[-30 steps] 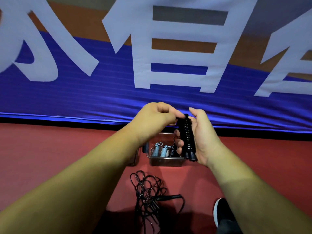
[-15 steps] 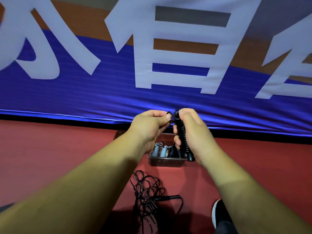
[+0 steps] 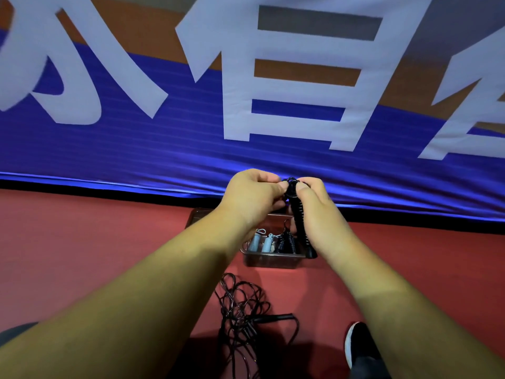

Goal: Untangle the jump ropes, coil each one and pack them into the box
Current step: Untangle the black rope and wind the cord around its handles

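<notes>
Here the right hand (image 3: 318, 212) curls its fingers round a black coiled jump rope (image 3: 299, 224), held upright above the box (image 3: 270, 260). The box sits on the red floor (image 3: 109, 242) by the banner (image 3: 136, 151). The left hand (image 3: 252, 198) pinches what seems to be the rope's top end. Coiled ropes (image 3: 261, 243) lie in the box, and a tangled black rope (image 3: 240, 315) sprawls nearer the person.

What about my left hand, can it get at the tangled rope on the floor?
Probably not yet: the left hand pinches the coiled rope that the right hand grips, though nothing covers the tangled rope below.
</notes>
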A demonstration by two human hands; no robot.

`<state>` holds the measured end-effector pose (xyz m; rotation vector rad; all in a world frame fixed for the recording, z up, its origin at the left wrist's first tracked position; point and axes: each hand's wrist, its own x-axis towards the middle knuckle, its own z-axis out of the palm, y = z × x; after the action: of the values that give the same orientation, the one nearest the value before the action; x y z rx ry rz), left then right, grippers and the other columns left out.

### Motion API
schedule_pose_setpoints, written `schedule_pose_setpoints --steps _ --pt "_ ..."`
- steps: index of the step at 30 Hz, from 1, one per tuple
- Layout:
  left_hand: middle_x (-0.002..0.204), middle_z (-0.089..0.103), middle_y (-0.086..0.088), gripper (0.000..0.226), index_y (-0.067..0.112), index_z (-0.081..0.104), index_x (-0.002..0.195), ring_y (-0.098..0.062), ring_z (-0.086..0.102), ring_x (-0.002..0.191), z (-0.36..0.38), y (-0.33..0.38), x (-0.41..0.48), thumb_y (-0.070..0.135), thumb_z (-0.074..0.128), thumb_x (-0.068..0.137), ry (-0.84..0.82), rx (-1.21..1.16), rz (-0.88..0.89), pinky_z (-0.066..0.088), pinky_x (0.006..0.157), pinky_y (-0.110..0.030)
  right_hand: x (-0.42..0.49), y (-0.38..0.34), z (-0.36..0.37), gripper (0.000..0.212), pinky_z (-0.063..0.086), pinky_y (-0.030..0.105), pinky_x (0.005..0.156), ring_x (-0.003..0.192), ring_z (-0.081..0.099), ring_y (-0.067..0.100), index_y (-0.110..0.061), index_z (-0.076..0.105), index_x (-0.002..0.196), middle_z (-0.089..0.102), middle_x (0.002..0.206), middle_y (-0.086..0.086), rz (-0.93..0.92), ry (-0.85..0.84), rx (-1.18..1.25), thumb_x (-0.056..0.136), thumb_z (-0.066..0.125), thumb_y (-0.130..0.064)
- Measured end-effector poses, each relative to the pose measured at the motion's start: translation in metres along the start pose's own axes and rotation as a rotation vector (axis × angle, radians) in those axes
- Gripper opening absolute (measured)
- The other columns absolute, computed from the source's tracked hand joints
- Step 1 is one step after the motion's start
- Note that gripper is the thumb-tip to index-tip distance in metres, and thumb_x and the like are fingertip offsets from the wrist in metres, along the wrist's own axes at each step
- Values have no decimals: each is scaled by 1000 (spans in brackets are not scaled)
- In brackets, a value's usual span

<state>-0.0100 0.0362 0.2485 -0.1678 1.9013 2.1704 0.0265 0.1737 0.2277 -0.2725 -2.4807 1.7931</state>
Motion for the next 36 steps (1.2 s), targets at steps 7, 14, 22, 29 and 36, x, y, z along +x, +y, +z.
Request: schedule_pose_setpoints --steps 7,14,22,29,36 --pt "87 73 -8 13 6 75 106 -15 66 74 -1 2 -2 2 66 98 -48 13 122 58 76 -24 -2 -8 -2 26 50 45 77 70 62 23 -50 61 97 71 84 -5 5 -12 102 90 46 -69" --pt "80 72 -4 13 8 76 102 -13 62 70 -9 3 -4 1 65 98 -85 126 187 56 73 -23 -6 -15 -11 35 47 40 71 65 60 24 -30 66 104 68 80 0 46 -89 98 110 43 -56" --pt "98 78 -18 12 6 77 103 -17 69 77 -5 1 -6 2 67 98 -100 96 200 60 81 -28 -11 -18 -12 44 47 39 64 58 57 24 -18 66 103 65 79 5 128 -73 147 111 42 -53" --pt "97 79 -14 12 8 80 98 -19 71 80 -6 1 -2 1 71 95 -125 189 207 63 87 -37 -15 -17 -12 38 46 32 58 59 58 22 -24 64 97 65 86 7 108 -83 65 112 40 -49" --pt "89 80 0 16 13 83 103 -5 73 74 -7 -3 -6 4 73 93 -31 244 299 56 73 -18 -12 -17 -7 44 49 43 69 58 60 24 -26 70 96 67 79 6 128 -129 56 110 41 -55"
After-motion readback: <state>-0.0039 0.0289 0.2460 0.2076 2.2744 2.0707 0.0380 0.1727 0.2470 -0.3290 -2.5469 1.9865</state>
